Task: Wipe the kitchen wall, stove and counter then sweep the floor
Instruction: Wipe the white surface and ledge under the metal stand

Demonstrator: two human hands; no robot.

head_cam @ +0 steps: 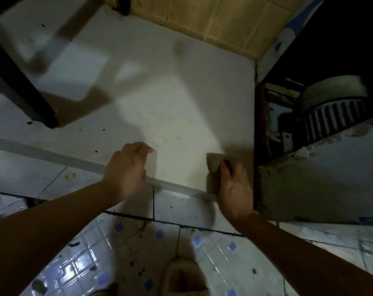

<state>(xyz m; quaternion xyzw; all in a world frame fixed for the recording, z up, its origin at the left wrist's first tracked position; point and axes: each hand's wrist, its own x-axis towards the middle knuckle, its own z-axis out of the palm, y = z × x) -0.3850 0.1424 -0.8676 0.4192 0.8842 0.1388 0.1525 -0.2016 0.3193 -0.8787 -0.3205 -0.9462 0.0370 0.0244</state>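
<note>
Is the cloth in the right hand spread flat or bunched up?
Bunched up. The cloth sticks out as a compact wad from the grip of the right hand, against the right end of the counter near its front edge.

A black table leg [25, 90] is standing at the left, a ribbed dark object [335, 116] is sitting at the right, and a beige slipper [184, 278] is showing below
</note>
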